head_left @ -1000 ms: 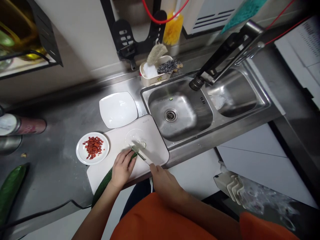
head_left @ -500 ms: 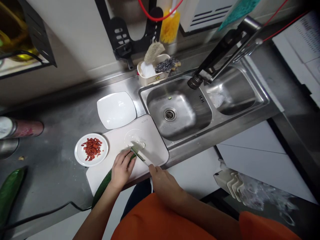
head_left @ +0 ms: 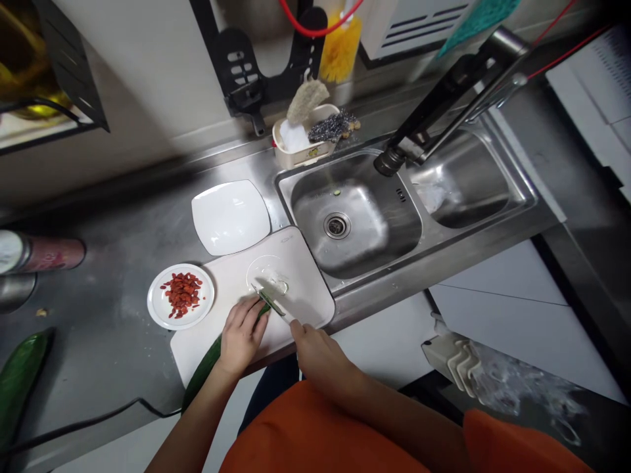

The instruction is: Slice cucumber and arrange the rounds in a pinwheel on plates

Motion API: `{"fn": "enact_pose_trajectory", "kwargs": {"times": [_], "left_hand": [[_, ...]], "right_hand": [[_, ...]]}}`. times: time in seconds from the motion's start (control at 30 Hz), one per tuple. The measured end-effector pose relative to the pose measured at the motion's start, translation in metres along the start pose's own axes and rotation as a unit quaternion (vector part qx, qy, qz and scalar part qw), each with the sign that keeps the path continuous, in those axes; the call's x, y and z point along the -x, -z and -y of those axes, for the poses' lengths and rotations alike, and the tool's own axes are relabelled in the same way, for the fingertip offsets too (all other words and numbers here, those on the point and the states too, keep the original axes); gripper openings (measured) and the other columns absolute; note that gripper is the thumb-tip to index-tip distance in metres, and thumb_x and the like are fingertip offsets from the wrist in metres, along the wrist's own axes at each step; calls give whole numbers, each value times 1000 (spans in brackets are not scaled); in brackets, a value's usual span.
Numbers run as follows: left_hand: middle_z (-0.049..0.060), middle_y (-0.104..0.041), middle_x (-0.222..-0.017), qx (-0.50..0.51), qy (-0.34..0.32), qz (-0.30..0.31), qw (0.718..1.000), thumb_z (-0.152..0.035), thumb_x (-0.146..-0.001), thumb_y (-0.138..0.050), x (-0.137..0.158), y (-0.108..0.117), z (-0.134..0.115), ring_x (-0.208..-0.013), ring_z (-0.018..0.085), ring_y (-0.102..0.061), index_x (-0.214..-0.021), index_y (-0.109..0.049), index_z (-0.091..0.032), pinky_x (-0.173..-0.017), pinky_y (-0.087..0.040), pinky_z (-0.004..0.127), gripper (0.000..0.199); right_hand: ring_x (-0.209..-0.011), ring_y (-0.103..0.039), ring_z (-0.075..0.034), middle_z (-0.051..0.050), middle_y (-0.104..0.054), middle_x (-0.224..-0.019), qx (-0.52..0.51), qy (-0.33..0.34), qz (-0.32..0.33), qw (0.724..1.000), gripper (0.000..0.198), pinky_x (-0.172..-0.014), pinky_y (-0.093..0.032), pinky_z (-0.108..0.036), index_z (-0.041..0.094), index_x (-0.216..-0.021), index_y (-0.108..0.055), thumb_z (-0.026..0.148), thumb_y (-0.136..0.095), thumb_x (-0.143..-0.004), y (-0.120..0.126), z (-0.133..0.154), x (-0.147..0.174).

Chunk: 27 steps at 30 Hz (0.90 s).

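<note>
On the near edge of the cutting board (head_left: 308,305), the right hand (head_left: 323,358) is closed round the handle of a knife (head_left: 272,303). To its left, the left hand (head_left: 241,335) curls over a cucumber (head_left: 203,371), fingers bent and close together, pressing it down. The cucumber's cut end lies on the board, while its long tail runs off the board's near left corner beneath the forearm; a knock from that arm could roll it and spoil the cut. The blade sits just beside the left fingertips, so the likeliest harm is a nick if a finger straightens. Farther in, the board's middle looks wet, which might let slices slide. Against its left edge, an elbow could tip the small plate (head_left: 154,307) of red berries (head_left: 182,293). Beyond the far edge, the square plate (head_left: 231,217) seems safe.
</note>
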<state>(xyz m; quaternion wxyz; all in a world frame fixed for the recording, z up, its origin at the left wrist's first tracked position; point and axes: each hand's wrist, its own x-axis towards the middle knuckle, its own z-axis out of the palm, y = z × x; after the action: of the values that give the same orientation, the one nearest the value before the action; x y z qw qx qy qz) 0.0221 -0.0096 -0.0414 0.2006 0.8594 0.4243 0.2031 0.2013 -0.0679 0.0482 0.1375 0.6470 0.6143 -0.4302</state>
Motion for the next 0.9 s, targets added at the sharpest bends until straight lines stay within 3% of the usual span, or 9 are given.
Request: {"fn": "enact_pose_trajectory", "kwargs": {"times": [0.57, 0.9], "left_hand": [[8, -65, -112, 2, 8, 9, 1000, -19, -85, -56, 0, 1, 0, -106, 21, -59, -114, -58, -21, -96, -46, 40, 30], [9, -65, -109, 2, -4, -5, 1000, -20, -85, -57, 0, 2, -1, -104, 21, -60, -113, -58, -20, -94, -48, 38, 29]], "right_hand": [[-86, -63, -18, -9, -64, -93, -21, -12, -35, 999, 35, -71, -46, -25, 16, -113, -49, 4, -31, -85, -22, 3, -34], [-82, -64, -20, -8, -64, -86, -5, -27, -24, 999, 31, -66, -44, -25, 18, -110, -49, 5, -33, -86, -7, -3, 0]]}}
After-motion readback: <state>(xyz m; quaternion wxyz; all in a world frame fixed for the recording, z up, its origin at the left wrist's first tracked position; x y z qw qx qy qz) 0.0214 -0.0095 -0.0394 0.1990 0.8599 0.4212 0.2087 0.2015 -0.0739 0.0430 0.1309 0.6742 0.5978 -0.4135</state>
